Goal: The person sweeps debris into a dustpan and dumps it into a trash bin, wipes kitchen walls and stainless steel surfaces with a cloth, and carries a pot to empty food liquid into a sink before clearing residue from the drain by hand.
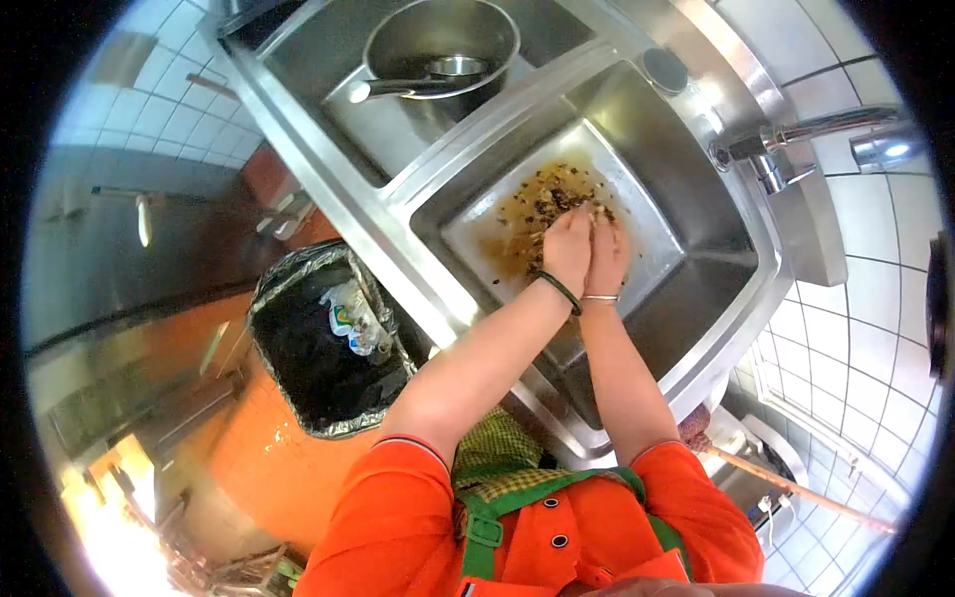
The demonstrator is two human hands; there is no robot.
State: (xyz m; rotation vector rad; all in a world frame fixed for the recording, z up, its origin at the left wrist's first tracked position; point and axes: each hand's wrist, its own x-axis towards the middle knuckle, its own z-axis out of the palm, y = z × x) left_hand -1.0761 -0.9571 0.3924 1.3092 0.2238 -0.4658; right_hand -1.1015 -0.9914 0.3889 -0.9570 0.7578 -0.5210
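Observation:
In the right-hand sink basin (686,204), brownish liquid with dark and pale food scraps (547,194) is spread over the bottom. My left hand (568,247), with a dark band at its wrist, is closed with its fingers down among the scraps. Pressed side by side against it is my right hand (609,254), which has a thin silver bracelet and fingers curled inward. Both hands are cupped together around some of the scraps. The fingertips are partly hidden, so how much they hold is unclear.
A metal pot (443,45) with a dark handle stands in the left basin, a smaller metal piece inside it. A faucet (771,149) rises at the right rim. Left of the sink is a lined trash bin (308,383) holding crumpled packaging. A wooden stick (786,483) leans at lower right.

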